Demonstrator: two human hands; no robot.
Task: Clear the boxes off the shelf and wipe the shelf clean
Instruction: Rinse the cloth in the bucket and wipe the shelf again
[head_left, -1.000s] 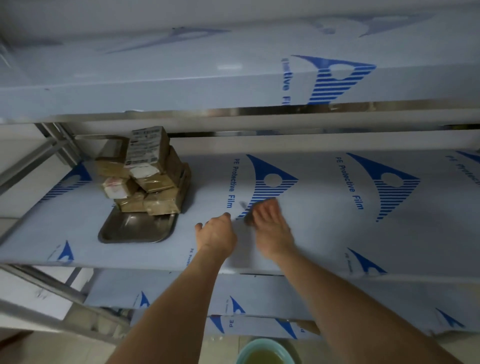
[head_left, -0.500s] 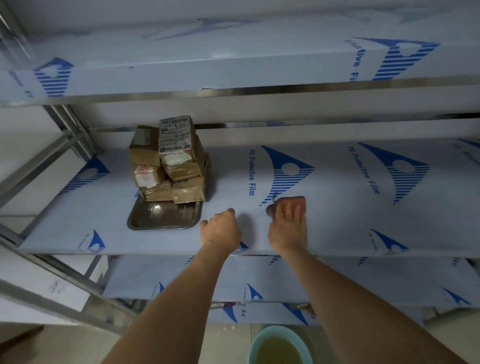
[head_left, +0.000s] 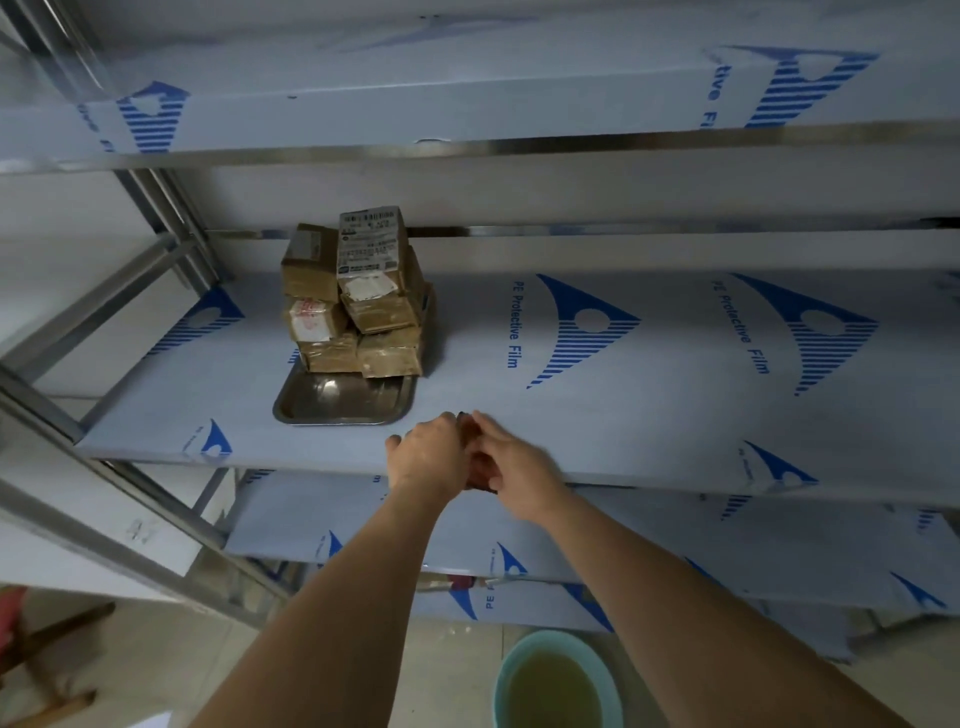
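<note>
Several taped brown cardboard boxes (head_left: 358, 312) are stacked on a steel tray (head_left: 343, 402) at the left of the middle shelf (head_left: 649, 415), which is covered in blue-printed protective film. My two hands meet at the shelf's front edge, right of the tray. A reddish-brown cloth (head_left: 477, 470) is bunched between them and mostly hidden. My left hand (head_left: 428, 457) curls its fingers round the cloth from the left. My right hand (head_left: 514, 462) grips it from the right, fingertips pointing toward the boxes.
Another film-covered shelf (head_left: 467, 93) hangs overhead, and lower shelves (head_left: 675, 540) sit below. Steel frame posts (head_left: 156, 218) run along the left. A teal bucket (head_left: 506, 680) of yellowish water stands on the floor beneath my right arm.
My right hand has slid with the cloth from the middle of the shelf back and left to the front edge. It now meets my left hand, which has closed on the cloth.
</note>
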